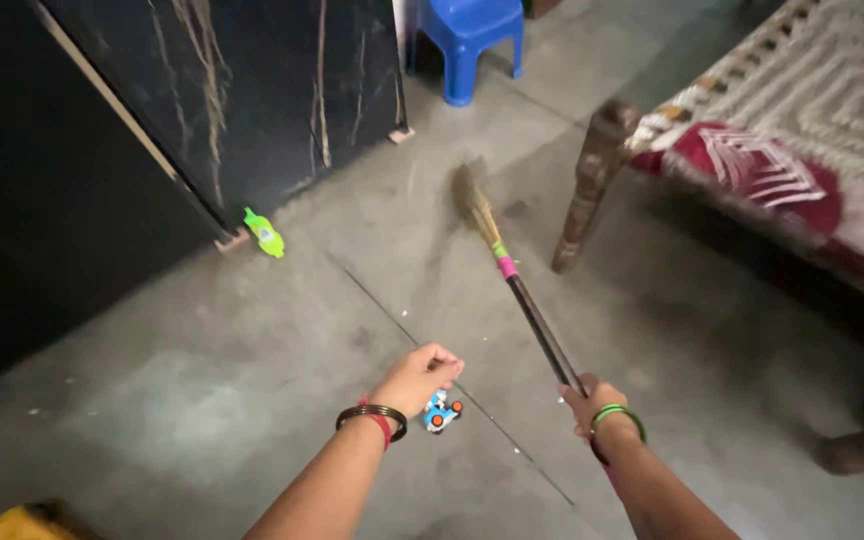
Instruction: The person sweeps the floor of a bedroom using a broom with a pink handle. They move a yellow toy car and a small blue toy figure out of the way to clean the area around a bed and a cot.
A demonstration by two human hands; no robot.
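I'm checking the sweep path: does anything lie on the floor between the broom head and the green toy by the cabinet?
Nothing visible does. The floor between the broom, held in the right hand, and the green toy looks bare. The small toy car lies nearer, under the left hand, off that line.

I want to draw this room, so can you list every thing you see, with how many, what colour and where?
broom: 1, straw head, dark handle with pink and green bands, on the floor, centre
toy car: 1, blue and white with orange wheels, floor below the left hand
green toy: 1, bright green, floor by the dark cabinet
plastic stool: 1, blue, top
bed: 1, wooden leg, patterned cream and red covers, right
left hand: closed, empty
right hand: grips the broom handle
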